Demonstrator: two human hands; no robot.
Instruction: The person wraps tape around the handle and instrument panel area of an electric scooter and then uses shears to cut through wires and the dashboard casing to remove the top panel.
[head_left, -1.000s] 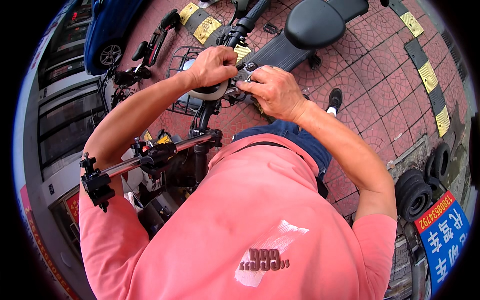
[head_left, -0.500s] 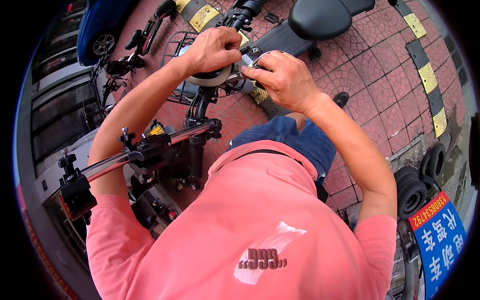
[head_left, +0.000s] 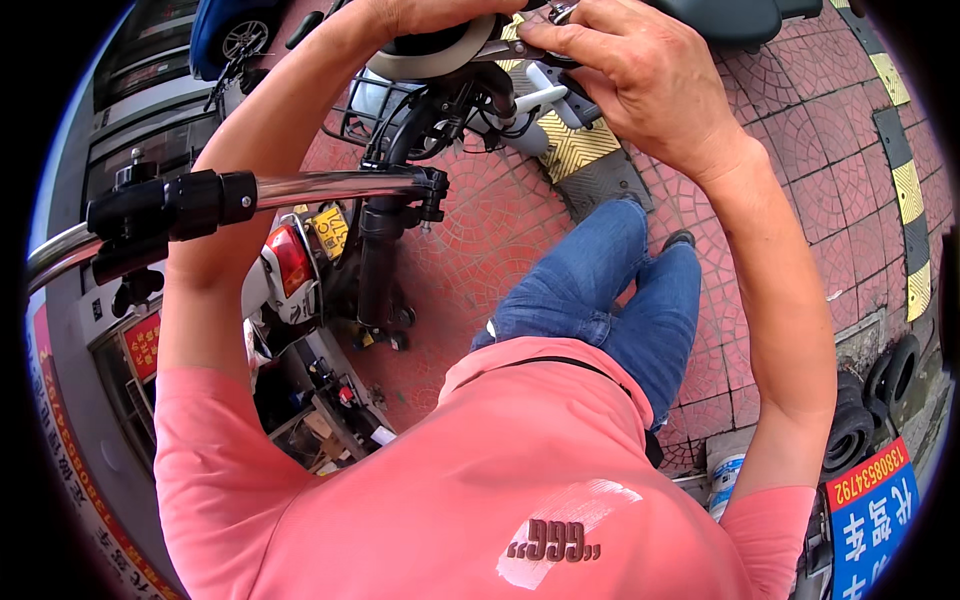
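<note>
My right hand (head_left: 650, 85) has its fingers curled round a silver pliers-like hand tool (head_left: 505, 50). The tool's flat metal end meets the edge of a round cream-rimmed black part (head_left: 430, 62) at the front of an electric bike. Over that part lies my left hand (head_left: 440, 12), cut off by the top edge, so its fingers are mostly hidden. Dark cables and a black tube (head_left: 405, 140) run below the round part. A chrome bar (head_left: 335, 188) with a black clamp (head_left: 205, 205) crosses under my left forearm and joins a black upright tube (head_left: 380, 235).
The bike's black seat (head_left: 735, 20) is at the top. A scooter with a red tail light (head_left: 290, 262) stands at left, near an open box of tools (head_left: 330, 400). Yellow-and-black ramps (head_left: 580, 150) lie on red paving. Tyres (head_left: 850, 430) and a blue sign (head_left: 870, 520) are at right.
The view has shifted, so both hands and the bike's front sit higher in the picture. My left hand is now partly out of view. The tool remains in my right hand.
</note>
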